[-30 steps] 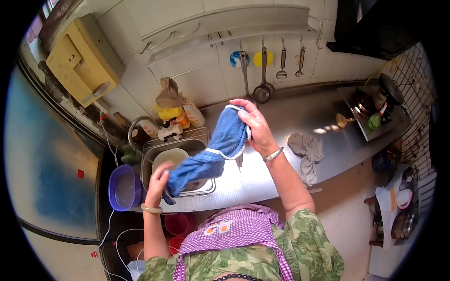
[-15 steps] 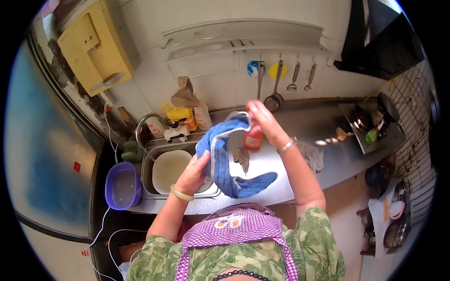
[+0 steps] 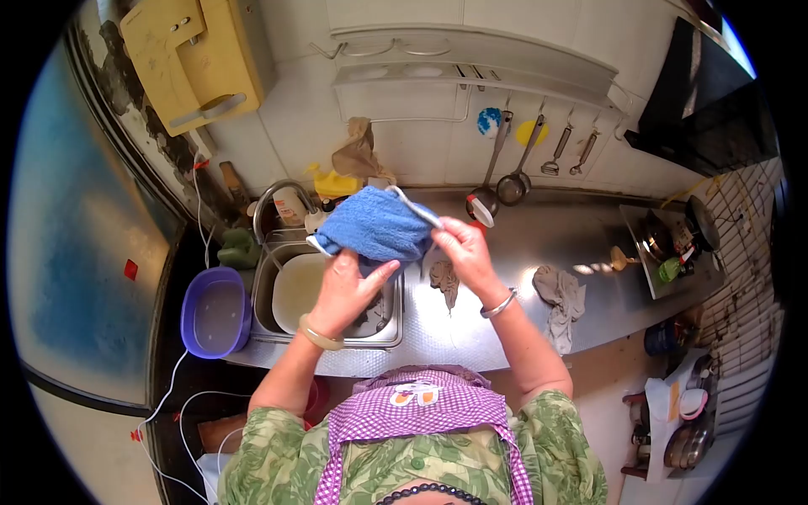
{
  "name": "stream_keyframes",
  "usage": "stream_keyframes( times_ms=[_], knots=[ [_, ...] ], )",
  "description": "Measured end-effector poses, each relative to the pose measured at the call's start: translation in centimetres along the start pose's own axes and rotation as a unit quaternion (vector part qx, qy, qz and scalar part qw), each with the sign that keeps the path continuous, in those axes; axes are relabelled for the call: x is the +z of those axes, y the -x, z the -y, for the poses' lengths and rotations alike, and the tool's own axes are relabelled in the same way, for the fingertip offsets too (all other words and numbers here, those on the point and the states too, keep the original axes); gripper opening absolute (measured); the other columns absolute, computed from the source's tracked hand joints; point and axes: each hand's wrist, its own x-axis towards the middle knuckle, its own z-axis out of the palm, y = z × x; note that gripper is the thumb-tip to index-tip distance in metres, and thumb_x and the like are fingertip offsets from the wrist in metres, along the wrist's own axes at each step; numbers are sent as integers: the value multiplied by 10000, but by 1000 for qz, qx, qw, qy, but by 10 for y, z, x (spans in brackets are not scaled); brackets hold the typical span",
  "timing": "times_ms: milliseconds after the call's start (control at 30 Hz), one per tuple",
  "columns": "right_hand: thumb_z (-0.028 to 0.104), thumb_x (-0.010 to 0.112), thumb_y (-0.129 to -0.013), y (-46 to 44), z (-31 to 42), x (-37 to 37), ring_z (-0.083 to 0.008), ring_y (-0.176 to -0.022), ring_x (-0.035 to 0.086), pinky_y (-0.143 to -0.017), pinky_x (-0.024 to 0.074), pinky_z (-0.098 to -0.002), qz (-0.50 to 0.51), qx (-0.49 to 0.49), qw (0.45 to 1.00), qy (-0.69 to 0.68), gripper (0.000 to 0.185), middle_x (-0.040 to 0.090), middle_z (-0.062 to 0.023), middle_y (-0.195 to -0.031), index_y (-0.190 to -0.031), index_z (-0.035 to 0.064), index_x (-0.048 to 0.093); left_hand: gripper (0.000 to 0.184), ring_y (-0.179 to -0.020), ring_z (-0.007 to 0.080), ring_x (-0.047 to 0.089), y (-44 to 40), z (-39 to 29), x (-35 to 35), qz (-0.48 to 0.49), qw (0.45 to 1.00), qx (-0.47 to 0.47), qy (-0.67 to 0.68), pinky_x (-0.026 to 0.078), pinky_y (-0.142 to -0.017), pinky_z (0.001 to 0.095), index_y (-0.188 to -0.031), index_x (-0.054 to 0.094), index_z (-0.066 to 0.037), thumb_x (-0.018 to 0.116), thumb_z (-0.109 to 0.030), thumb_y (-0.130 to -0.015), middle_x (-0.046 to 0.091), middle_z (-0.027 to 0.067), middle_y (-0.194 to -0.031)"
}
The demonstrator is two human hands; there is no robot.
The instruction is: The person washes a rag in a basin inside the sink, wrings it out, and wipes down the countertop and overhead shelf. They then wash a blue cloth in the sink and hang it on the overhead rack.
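Note:
A blue towel (image 3: 374, 223) with a pale edge is held up in front of me, above the sink's right side and the counter. My left hand (image 3: 347, 290) supports it from below, its fingers partly hidden under the fabric and the thumb pointing right. At the towel's right corner, the fingertips of my right hand (image 3: 465, 252) pinch the pale edge. Behind and below the towel sits the steel sink (image 3: 389, 337), with a white basin (image 3: 295, 295) inside it. A crumpled brown rag (image 3: 443, 282) lies on the counter just left of my right hand.
A purple tub (image 3: 216, 313) stands left of the sink, near the faucet (image 3: 268, 202). Grey cloths (image 3: 559, 303) lie on the steel counter (image 3: 513, 337). Ladles (image 3: 512, 187) hang on the wall behind. A stove (image 3: 665, 252) with pans is at the right.
The towel has gone from a hanging, curled strip to a bunched, raised piece. My right hand has come down and closed on its edge; my left hand has shifted slightly left beneath it.

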Motion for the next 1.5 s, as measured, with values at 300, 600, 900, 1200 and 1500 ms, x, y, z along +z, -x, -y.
stream_keyframes(
  times_ms=[300, 600, 900, 1200, 1500],
  knots=[
    [103, 549, -922, -50, -41, -25, -62, -777, 518, -721, 453, -246, -31, 35, 995, 85, 290, 548, 10, -808, -1202, 33, 537, 838, -1106, 273, 597, 18, 49, -52, 10, 985, -92, 147, 464, -988, 392, -1377, 320, -32, 827, -135, -718, 550, 188, -1259],
    [189, 738, -756, -38, -1, -31, -323, -841, 563, -788, 475, -395, 209, -103, 856, 461, 229, 534, -144, -874, -934, 47, 713, 206, -749, 173, 572, -2, 72, -40, 99, 980, -102, 142, 460, -700, 294, -874, 645, -9, 651, -214, -888, 595, 71, -801],
    [150, 554, -976, -41, -28, -38, -201, -1084, 590, -908, 518, -360, -225, -31, 974, 22, 382, 555, -101, -1193, -1320, 69, 409, 169, -800, 62, 563, -78, -35, -9, 23, 894, -33, 446, 479, -692, 246, -952, 636, 4, 660, -157, -905, 617, 14, -866],
    [202, 523, -936, -104, 24, -39, -285, -1096, 559, -941, 458, -397, -59, -197, 939, 275, 336, 580, -144, -1225, -1227, 35, 547, 451, -855, 221, 667, -61, -22, 18, -63, 961, 177, 203, 534, -767, 320, -1211, 585, -18, 746, -144, -809, 632, 139, -1099],
    [224, 495, -906, -293, 8, -22, -389, -1197, 520, -1032, 400, -437, 50, -148, 658, 737, 368, 574, -204, -1284, -1201, 31, 599, 206, -735, 140, 686, -2, 75, 19, -24, 958, -71, 275, 528, -643, 252, -1079, 627, 10, 635, -78, -893, 658, 99, -941]
  ],
)
